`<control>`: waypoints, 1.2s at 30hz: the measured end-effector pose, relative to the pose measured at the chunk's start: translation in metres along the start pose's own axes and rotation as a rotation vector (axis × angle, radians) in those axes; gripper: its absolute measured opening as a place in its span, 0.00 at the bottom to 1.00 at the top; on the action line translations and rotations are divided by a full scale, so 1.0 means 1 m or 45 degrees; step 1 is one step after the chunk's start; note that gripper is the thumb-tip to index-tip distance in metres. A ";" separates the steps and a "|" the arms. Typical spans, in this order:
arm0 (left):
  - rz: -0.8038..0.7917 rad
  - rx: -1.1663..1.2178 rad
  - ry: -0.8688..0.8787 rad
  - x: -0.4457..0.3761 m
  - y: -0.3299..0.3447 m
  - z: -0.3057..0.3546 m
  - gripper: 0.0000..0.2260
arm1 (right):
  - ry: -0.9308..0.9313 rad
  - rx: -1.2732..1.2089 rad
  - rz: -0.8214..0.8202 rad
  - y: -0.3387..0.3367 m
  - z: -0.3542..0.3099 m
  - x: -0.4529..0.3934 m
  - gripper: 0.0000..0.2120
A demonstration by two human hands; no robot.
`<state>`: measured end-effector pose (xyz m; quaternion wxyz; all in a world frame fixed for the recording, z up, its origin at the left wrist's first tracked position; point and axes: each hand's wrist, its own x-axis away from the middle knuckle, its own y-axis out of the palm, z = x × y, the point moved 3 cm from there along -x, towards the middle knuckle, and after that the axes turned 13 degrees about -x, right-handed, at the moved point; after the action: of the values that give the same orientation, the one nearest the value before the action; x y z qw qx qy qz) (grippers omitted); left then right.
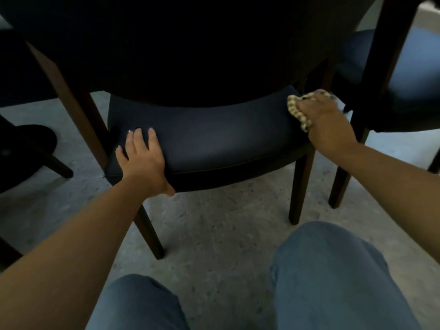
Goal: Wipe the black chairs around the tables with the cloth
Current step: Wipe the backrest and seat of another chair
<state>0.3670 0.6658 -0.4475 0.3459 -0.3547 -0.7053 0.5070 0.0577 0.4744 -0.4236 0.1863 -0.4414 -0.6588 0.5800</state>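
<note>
Head view: my right hand [321, 117] presses the bunched cloth [296, 110] onto the chair seat [214, 132] at its far right corner; left hand [142, 158] lies flat, steadying. I'd sweep leftward with overlapping strokes.

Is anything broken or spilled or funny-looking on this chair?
Nothing stands out. The chair seat looks smooth and whole, with no spill or tear showing. The left hand rests flat on its front corner, and the right hand presses the cloth on the far right corner. It is dim, so small marks could hide.
</note>
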 end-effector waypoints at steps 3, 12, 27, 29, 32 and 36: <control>-0.009 -0.029 0.003 0.000 0.000 0.000 0.66 | 0.224 -0.142 0.179 0.013 -0.001 0.002 0.25; 0.006 -0.046 -0.008 -0.001 0.002 0.000 0.67 | 0.136 -0.531 0.302 0.060 -0.160 0.028 0.26; 0.017 -0.074 0.001 0.000 0.002 -0.001 0.67 | -0.188 -0.581 -0.072 0.041 -0.120 0.063 0.28; -0.036 -0.120 -0.001 0.007 -0.007 0.002 0.65 | 0.043 -0.949 0.052 0.027 -0.131 0.063 0.24; -0.072 -0.127 0.093 0.023 -0.022 0.011 0.58 | 0.292 -1.489 0.171 0.001 -0.143 0.068 0.16; 0.038 0.032 0.367 0.053 -0.063 0.033 0.42 | 0.320 -1.778 0.336 -0.056 -0.149 0.080 0.12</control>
<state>0.3025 0.6804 -0.3881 0.4405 -0.4299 -0.6367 0.4645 0.1069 0.6307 -0.3548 -0.1365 -0.5968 -0.7906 -0.0139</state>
